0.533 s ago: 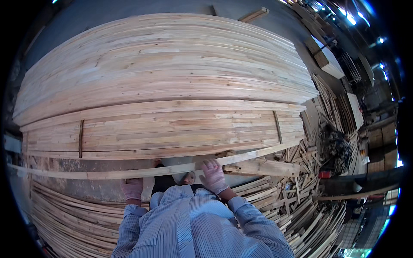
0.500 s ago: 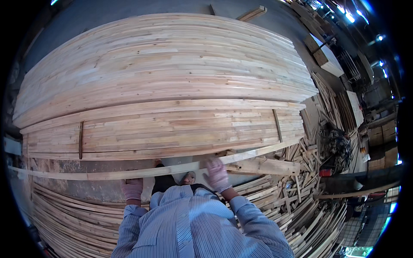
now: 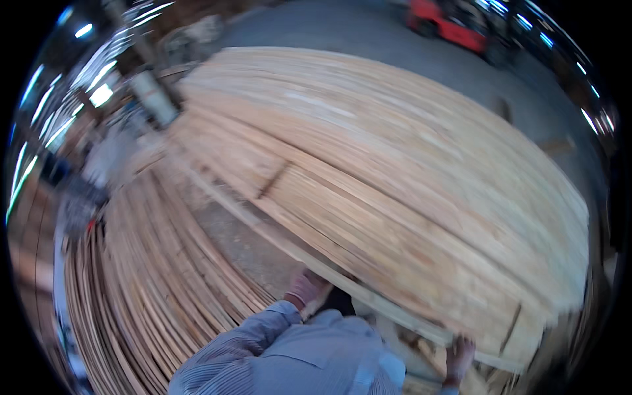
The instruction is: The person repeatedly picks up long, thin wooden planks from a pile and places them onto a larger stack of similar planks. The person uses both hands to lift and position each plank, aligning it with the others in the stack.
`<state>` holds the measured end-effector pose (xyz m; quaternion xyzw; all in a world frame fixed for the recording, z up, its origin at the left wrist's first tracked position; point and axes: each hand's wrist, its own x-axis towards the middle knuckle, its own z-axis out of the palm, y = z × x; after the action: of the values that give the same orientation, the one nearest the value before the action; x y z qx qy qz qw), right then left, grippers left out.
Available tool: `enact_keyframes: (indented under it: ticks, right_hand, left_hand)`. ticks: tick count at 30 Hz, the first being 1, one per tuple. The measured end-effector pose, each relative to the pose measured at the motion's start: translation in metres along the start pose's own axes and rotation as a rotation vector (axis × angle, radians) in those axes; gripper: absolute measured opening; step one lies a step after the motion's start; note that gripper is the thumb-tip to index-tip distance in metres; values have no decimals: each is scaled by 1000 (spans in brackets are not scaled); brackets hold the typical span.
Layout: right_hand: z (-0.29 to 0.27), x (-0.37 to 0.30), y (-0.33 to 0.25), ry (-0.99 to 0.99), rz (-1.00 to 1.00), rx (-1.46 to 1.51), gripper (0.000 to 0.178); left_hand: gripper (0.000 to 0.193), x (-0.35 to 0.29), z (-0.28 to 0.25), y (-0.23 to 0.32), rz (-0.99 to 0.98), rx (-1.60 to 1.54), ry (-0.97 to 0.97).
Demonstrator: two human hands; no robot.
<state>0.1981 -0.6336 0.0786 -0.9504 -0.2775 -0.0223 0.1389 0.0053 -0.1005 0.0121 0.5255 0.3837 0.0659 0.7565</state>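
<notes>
A long thin wooden strip (image 3: pixel 276 232) runs diagonally from upper left to lower right in front of me, blurred by motion. My left hand (image 3: pixel 305 288), in a pinkish glove, grips it near its middle. Farther along, at the lower right, my right hand (image 3: pixel 459 354) is closed on the same strip. Behind the strip lies a broad stack of pale wooden boards (image 3: pixel 408 171), with short dark spacer sticks (image 3: pixel 273 179) across them. My striped shirt fills the lower edge.
A low pile of thin wooden strips (image 3: pixel 145 276) spreads over the floor to my left. Grey concrete floor (image 3: pixel 243 243) shows between pile and stack. A red vehicle (image 3: pixel 454 26) stands far behind the stack. Cluttered equipment sits at the upper left.
My view has swung to the left, so the board stack now runs diagonally. Both hands still hold the long strip, which now slants down to the right.
</notes>
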Motion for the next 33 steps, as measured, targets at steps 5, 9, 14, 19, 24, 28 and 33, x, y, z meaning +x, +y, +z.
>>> enact_keyframes:
  ticks: [5, 9, 14, 19, 24, 28, 33]
  right_hand:
    - [-54, 23, -26, -349, -6, 33, 46]
    - [-84, 42, -61, -674, 224, 239, 57]
    - [-113, 41, -75, -657, 280, 495, 45]
    - [-180, 29, -43, -347, 398, 93, 35]
    - [-232, 9, -13, -309, 663, 35, 48]
    - [-186, -7, 43, -200, 680, -225, 58]
    - [-158, 30, 4, -345, 676, -304, 51]
  left_hand:
    - [50, 17, -31, -14, -38, -1017, -62]
    - [48, -41, 21, 12, -48, -852, -210]
    - [44, -51, 49, 28, -126, -767, -92]
    - [41, -59, 8, 102, 144, -868, -40]
    - [42, -11, -79, 137, 157, -754, 363]
    - [42, 1, -98, 146, 83, -747, 259]
    - [39, 8, -103, 127, 58, -847, 257]
